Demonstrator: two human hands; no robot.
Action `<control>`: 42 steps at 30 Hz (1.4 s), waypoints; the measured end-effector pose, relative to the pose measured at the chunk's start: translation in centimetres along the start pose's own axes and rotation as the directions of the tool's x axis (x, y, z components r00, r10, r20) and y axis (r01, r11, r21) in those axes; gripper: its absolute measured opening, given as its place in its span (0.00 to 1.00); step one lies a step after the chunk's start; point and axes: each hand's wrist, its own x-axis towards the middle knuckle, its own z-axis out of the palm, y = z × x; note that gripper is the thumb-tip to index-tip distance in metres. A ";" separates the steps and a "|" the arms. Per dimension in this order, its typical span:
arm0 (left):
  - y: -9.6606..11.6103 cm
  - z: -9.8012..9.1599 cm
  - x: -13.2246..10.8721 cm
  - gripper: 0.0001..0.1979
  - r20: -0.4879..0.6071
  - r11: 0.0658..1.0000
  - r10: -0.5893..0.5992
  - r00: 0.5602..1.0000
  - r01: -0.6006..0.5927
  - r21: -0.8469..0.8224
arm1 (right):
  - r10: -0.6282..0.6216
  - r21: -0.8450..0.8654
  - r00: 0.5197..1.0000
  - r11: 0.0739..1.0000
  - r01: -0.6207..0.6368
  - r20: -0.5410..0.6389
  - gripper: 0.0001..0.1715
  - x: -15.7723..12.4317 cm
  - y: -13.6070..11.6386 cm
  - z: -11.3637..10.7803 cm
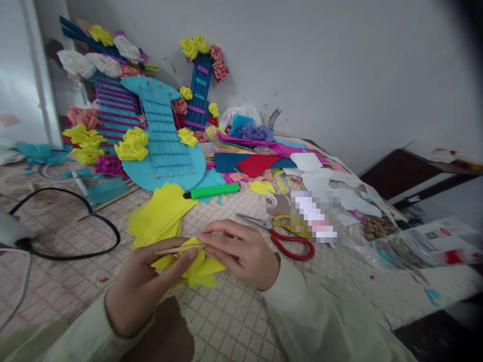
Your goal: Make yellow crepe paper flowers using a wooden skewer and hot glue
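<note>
My left hand (149,281) is closed around folded yellow felt pieces (199,269), its thumb pressing a thin wooden stick (177,249) against them. My right hand (241,251) pinches the other end of the same stick and the yellow felt from the right. Both hands hover low over the tiled surface (226,322). A stack of yellow felt sheets (160,213) lies just beyond my left hand.
A green marker (213,191) and red-handled scissors (287,239) lie close by. Blue slatted craft frames (162,141) with felt flowers lean on the wall behind. Felt scraps (260,163) are piled to the right; a black cable (75,221) loops at left.
</note>
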 end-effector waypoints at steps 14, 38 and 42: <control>0.1 -0.3 -0.2 0.08 -0.029 0.996 0.053 0.998 -0.051 0.069 | -0.178 -0.223 0.982 0.962 0.160 -0.062 0.13 0.3 -0.2 0.0; 0.4 0.4 -0.6 0.06 -0.014 0.997 0.078 0.997 -0.078 0.021 | 0.154 0.131 0.966 0.983 -0.129 -0.206 0.10 0.7 -1.2 0.1; 0.8 0.3 -0.5 0.02 0.036 0.999 0.035 0.999 -0.034 -0.029 | 0.144 0.121 0.965 0.985 -0.120 -0.220 0.09 0.7 -1.1 0.1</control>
